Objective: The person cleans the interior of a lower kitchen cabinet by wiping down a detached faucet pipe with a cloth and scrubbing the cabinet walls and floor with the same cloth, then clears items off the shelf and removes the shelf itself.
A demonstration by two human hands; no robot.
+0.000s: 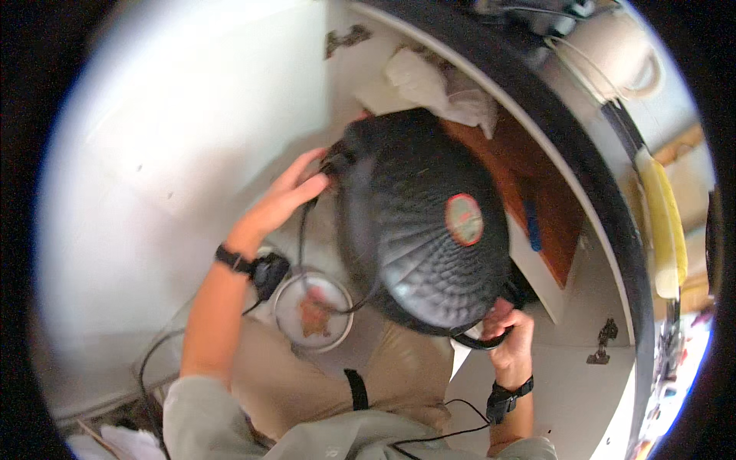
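A round black electric griddle (425,218) with a scale-patterned lid and an oval red-rimmed badge is held up in front of me, tilted. My left hand (293,190) grips its far-left edge by the hinge-like part, with the fingertips partly hidden. My right hand (512,336) is closed around the loop handle (483,340) at its lower right. From the left side a black power cord (301,241) hangs in a loop. Below it, between my knees, sits a round white lid or dish (313,313) with a reddish-brown figure on it.
Before me is an open cabinet with a white left door (230,103), a lower right door (563,391) and metal hinges (601,345). Inside are a whitish plastic bag (420,75), a reddish-brown board (552,241) and a blue item (532,224). A dark countertop edge (575,121) curves overhead.
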